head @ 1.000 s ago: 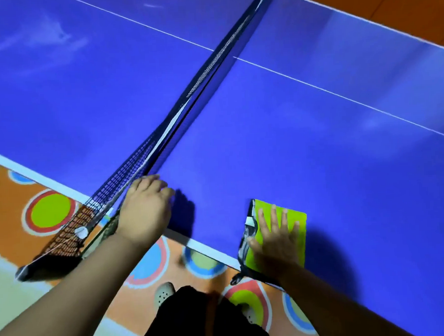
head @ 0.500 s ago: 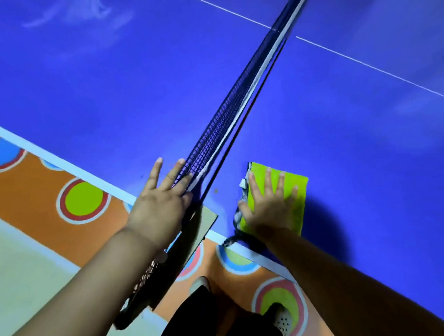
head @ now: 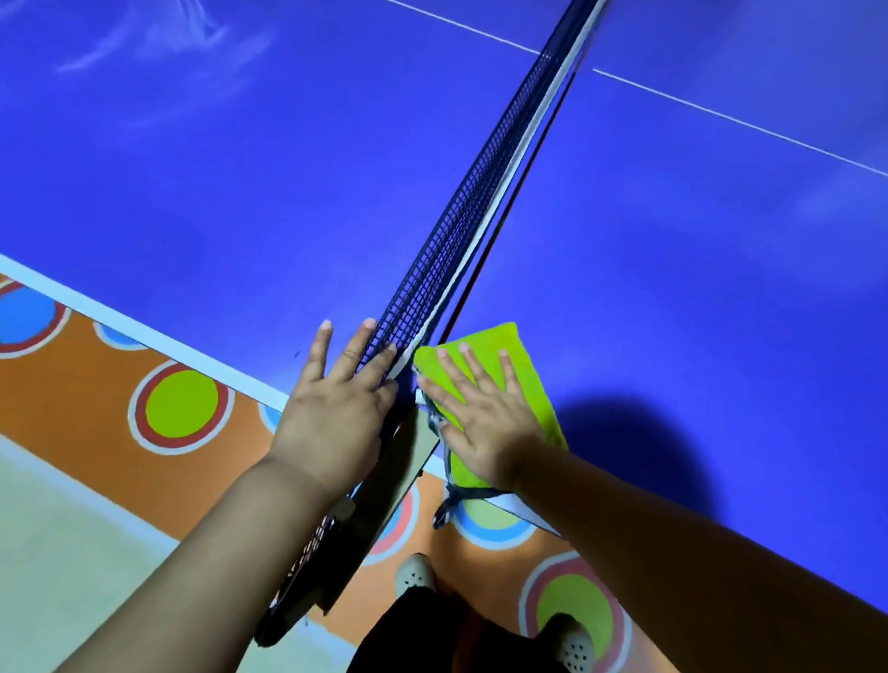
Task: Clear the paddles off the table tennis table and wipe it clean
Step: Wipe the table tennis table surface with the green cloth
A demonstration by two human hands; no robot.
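Note:
A blue table tennis table (head: 228, 183) fills most of the head view, with a dark net (head: 481, 200) running diagonally across it. A lime-green cloth (head: 523, 363) with a grey edge lies at the near table edge, right beside the net. My right hand (head: 479, 416) presses flat on the cloth with fingers spread. My left hand (head: 340, 408) rests with straight fingers against the left side of the net near its end. No paddles are in view.
The net's clamp and post (head: 339, 542) stick out past the table edge below my left wrist. Faint white smears (head: 169, 42) mark the far left of the table. The orange floor (head: 75, 407) has coloured circles. My feet in white shoes (head: 416, 574) stand by the edge.
My right hand has slid the cloth left, up against the net. My left hand went from curled at the net's end to straight fingers against the mesh. The view shifted left.

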